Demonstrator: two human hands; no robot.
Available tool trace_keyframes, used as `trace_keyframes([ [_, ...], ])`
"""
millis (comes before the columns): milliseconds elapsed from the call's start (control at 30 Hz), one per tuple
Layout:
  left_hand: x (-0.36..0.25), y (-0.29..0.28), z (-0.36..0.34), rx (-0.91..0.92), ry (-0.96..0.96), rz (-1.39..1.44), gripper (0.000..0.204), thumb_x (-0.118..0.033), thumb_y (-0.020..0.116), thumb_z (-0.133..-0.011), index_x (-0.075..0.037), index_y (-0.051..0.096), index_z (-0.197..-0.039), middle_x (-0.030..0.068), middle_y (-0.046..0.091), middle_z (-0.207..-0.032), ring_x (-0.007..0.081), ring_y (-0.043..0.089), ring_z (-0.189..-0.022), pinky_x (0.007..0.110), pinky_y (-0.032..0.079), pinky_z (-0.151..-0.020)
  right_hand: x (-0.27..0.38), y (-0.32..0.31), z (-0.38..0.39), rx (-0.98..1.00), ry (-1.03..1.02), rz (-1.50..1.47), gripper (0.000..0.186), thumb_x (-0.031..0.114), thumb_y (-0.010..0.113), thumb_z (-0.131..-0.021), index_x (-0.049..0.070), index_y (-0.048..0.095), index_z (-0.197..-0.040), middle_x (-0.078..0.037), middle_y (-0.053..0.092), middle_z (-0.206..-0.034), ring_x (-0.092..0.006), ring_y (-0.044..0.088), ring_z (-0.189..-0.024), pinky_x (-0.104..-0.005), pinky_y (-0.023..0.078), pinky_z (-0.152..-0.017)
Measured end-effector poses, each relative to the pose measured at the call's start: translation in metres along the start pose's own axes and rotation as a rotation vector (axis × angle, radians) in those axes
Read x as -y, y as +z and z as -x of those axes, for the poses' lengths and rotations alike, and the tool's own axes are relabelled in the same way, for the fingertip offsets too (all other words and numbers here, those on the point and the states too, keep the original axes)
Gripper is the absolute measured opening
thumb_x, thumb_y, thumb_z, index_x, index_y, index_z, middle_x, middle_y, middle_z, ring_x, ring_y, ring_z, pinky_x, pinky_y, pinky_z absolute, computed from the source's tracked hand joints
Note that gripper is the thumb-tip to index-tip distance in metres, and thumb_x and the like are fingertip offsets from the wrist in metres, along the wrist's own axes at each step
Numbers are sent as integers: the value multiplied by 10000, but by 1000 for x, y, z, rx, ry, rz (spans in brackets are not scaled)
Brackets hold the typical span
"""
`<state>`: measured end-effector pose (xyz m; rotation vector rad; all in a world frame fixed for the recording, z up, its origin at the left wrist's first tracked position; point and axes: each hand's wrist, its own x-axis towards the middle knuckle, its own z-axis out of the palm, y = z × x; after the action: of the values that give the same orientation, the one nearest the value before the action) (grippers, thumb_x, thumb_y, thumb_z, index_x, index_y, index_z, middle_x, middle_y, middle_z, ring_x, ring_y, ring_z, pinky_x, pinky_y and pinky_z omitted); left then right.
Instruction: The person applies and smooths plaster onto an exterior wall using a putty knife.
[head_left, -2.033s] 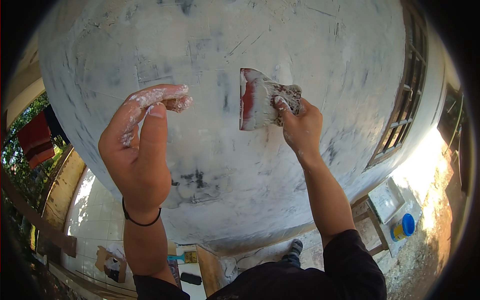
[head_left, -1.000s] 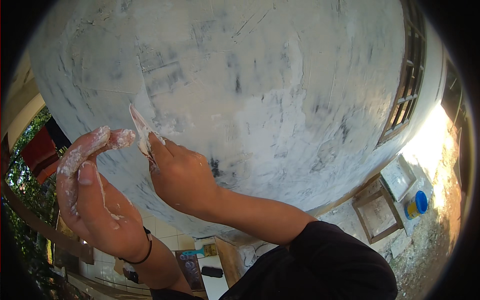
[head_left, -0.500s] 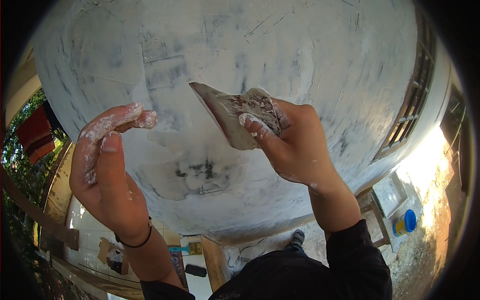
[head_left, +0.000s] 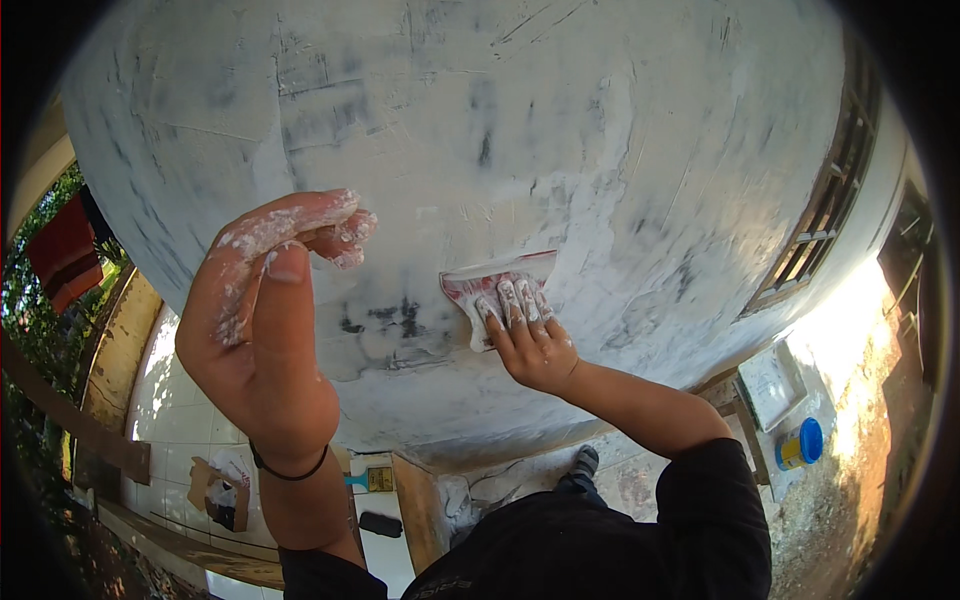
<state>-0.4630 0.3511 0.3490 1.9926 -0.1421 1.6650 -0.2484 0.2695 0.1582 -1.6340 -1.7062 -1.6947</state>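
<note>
Smeared scraper [head_left: 478, 284] sits against wall [head_left: 660, 130], above its lower edge, clasped by right hand [head_left: 538, 352]; left hand [head_left: 275, 325] loosely curled, nothing visible inside; scraper probably light, springy, slippery, best gripped at narrow end.

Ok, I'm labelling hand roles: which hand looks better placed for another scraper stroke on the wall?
Probably the right hand: its grip holds the scraper up to the wall. The left hand is curled, smeared white, and shows no tool.
</note>
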Motion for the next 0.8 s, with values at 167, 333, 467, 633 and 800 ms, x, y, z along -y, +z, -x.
trace_keyframes([
  [167, 9, 15, 4, 65, 22, 69, 229, -67, 475, -868, 88, 612, -968, 182, 651, -895, 205, 624, -763, 294, 456, -696, 27, -40, 13, 220, 83, -169, 305, 146, 570, -742, 40, 641, -1020, -155, 663, -838, -179, 637, -597, -296, 493, -536],
  [333, 5, 20, 4, 75, 35, 44, 263, -74, 444, -857, 83, 608, -989, 178, 658, -888, 197, 620, -765, 295, 414, -707, -24, -65, -25, 188, 226, -413, 127, 101, 594, -721, 49, 572, -835, -59, 535, -696, -192, 570, -604, -332, 444, -537],
  [467, 0, 34, -4, 95, 67, 43, 272, -78, 435, -857, 86, 608, -990, 176, 657, -850, 172, 586, -693, 284, 409, -653, -81, -57, -67, 158, 262, -314, 76, 61, 601, -705, 58, 546, -757, -63, 525, -690, -226, 576, -671, -349, 464, -624],
  [633, -5, 36, -8, 114, 38, 26, 284, -79, 419, -867, 94, 601, -1001, 177, 651, -828, 152, 550, -651, 261, 394, -590, -119, -62, -112, 5, 222, -183, 77, 75, 627, -705, 53, 565, -745, -80, 573, -719, -247, 608, -717, -356, 490, -661],
  [800, -7, 27, -8, 36, 29, -5, 289, -74, 423, -865, 102, 597, -1014, 176, 649, -820, 149, 549, -658, 260, 386, -583, -130, -110, -112, 73, 308, -290, 99, 81, 657, -682, 43, 612, -762, -86, 616, -720, -252, 608, -598, -343, 477, -533],
])
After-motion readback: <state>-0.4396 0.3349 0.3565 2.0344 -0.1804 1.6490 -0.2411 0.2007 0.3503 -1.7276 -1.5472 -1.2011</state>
